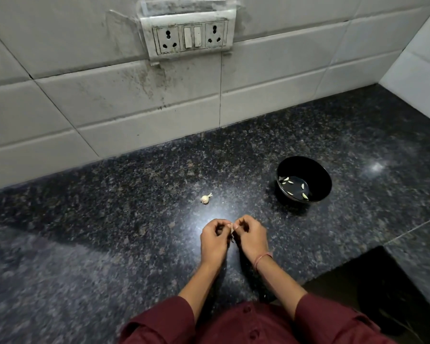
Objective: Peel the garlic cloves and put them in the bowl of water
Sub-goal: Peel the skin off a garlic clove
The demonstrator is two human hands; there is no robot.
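My left hand (214, 240) and my right hand (250, 238) meet over the dark granite counter (109, 232), fingertips together. Between them they pinch one small garlic clove (232, 228) with pale skin hanging from it; most of the clove is hidden by the fingers. A small remnant of the garlic bulb (205, 198) lies on the counter just beyond my hands. To the far right stands a black bowl (320, 181) of water with several peeled cloves (286, 180) floating in it.
A white tiled wall with a double socket and switch panel (190, 37) rises behind the counter, and another tiled wall closes the right corner. A dark recess (372, 289) cuts into the counter at the lower right, near my right forearm.
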